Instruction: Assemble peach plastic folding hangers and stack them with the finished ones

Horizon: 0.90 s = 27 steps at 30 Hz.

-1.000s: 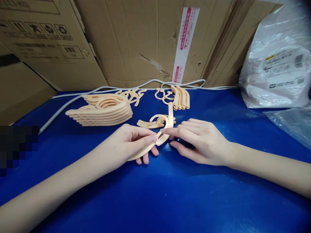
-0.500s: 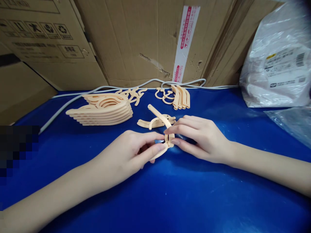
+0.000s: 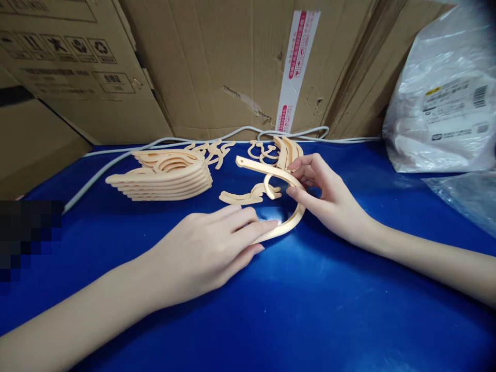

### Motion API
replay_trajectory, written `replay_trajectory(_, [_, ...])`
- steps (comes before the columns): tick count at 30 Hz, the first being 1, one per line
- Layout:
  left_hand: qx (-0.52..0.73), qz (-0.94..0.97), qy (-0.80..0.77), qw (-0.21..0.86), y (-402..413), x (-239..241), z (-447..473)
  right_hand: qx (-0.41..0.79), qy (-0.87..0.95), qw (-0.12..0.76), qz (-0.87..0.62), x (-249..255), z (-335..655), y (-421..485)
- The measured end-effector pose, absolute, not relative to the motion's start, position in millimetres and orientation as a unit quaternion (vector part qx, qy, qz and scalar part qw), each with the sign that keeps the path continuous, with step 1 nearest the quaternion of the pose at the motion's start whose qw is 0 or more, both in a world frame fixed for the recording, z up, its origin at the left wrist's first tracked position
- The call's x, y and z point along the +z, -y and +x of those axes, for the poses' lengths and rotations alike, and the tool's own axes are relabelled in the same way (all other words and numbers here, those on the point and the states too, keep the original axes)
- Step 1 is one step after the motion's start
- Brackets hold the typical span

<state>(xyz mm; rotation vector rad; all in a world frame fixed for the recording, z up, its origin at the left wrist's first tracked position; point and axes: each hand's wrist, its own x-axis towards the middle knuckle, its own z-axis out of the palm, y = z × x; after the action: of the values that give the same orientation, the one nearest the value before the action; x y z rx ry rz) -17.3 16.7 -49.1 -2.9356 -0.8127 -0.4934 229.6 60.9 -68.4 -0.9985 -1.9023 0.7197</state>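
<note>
A cream plastic folding hanger [image 3: 295, 219] with a curved hook is between my hands, its two arms spread apart and both reaching leftward. My right hand [image 3: 329, 194] is closed in a pinch on its joint at the right. The lower arm runs under the fingers of my left hand [image 3: 217, 245], which grip it near its left end; that end is hidden. Just behind, loose cream hanger pieces [image 3: 236, 198] lie on the blue surface, partly covered by the hanger's hook.
At the back left stands a stack of cream hangers [image 3: 163, 181]. Loose hooks [image 3: 213, 152] and several hanger arms [image 3: 284, 150] lie along the back by a grey cable [image 3: 166, 139]. Cardboard boxes [image 3: 217, 62] form the back wall; a clear plastic bag [image 3: 445, 103] sits at right.
The hanger's arms now stand wider apart. My right hand has moved up and away with the joint, the hook has come round, and my left hand has turned palm down over the lower arm.
</note>
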Motion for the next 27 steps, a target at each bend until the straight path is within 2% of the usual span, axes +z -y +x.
replay_trajectory(15, [-0.171, -0.942, 0.288, 0.011, -25.8, -53.9, -18.1, 0.274, 0.749, 0.422, -0.431, -67.3, 230.5, -63.0])
replay_trajectory(21, [-0.121, -0.935, 0.332, -0.022, -24.6, -54.0, -18.6, 0.263, 0.738, 0.428, -0.451, -67.5, 231.4, -64.9])
replay_trajectory(27, [-0.115, -0.929, 0.348, 0.046, -24.6, -49.8, -19.3, 0.263, 0.733, 0.428, -0.459, -71.4, 233.4, -67.4])
